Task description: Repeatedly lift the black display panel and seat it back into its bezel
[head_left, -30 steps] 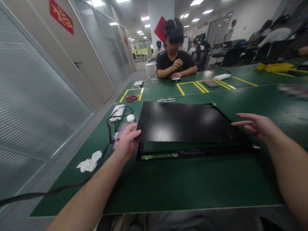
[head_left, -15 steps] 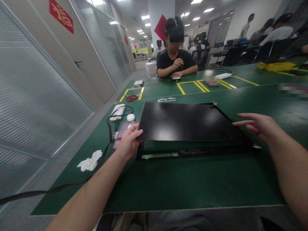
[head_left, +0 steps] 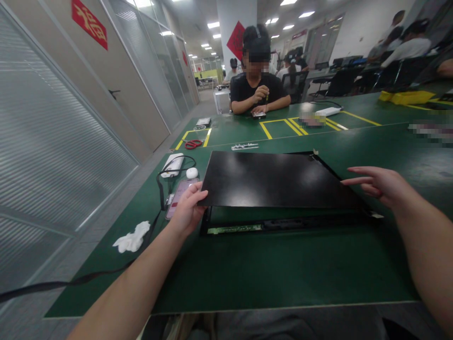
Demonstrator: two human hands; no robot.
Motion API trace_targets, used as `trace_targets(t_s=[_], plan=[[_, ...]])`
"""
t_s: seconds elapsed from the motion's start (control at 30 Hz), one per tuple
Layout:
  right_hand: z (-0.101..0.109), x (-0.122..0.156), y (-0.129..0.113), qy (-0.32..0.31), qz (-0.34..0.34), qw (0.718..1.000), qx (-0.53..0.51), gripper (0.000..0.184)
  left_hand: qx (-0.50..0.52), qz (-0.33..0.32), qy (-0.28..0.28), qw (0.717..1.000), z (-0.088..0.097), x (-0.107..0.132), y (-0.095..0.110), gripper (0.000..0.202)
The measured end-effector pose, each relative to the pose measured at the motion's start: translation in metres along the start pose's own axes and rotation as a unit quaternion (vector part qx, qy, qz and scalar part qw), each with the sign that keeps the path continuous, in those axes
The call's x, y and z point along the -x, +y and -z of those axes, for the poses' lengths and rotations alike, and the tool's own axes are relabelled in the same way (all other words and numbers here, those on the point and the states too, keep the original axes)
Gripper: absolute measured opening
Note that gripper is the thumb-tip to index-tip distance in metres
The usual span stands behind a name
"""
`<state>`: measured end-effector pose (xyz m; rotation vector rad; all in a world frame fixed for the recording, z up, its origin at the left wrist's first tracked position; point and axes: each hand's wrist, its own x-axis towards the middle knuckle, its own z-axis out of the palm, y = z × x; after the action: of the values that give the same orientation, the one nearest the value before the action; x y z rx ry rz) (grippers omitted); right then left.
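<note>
A glossy black flat panel (head_left: 258, 179), like a display screen, lies tilted over a thin black frame (head_left: 300, 222). My left hand (head_left: 190, 208) pinches the panel's left edge near the front corner, thumb on top. Along the frame's front side runs a green circuit strip (head_left: 235, 229), visible below the panel's near edge. At the right, my right hand (head_left: 384, 184) has its index and middle fingers stretched out. One fingertip reaches the panel's right edge, apparently touching it; the thumb is hidden. Pale tape tabs show at the frame's right corners.
Left on the green table (head_left: 283, 274) are a phone (head_left: 177, 200), a white power bank (head_left: 172, 165), a small white case (head_left: 191, 173), crumpled tissue (head_left: 132, 237) and a black strap (head_left: 95, 274). Red scissors (head_left: 193, 144) lie farther back. A person (head_left: 260, 85) works opposite.
The panel's left edge and my left hand have shifted very slightly left. My right hand is nearly still. In the background, a standing person has moved right.
</note>
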<state>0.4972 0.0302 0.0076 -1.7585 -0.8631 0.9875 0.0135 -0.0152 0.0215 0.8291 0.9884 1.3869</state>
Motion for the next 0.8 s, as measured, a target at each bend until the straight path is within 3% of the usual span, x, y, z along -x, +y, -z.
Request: trace_targets(t_s=[0.23, 0.8], plan=[[0.005, -0.012, 0.007, -0.038, 0.000, 0.999, -0.005, 0.040, 0.008, -0.022, 0.018, 1.000, -0.002, 0.000, 0.004, 0.035], [-0.002, 0.007, -0.004, 0.021, -0.005, 1.000, 0.004, 0.026, -0.020, -0.006, -0.018, 1.000, 0.001, 0.000, -0.004, 0.038]])
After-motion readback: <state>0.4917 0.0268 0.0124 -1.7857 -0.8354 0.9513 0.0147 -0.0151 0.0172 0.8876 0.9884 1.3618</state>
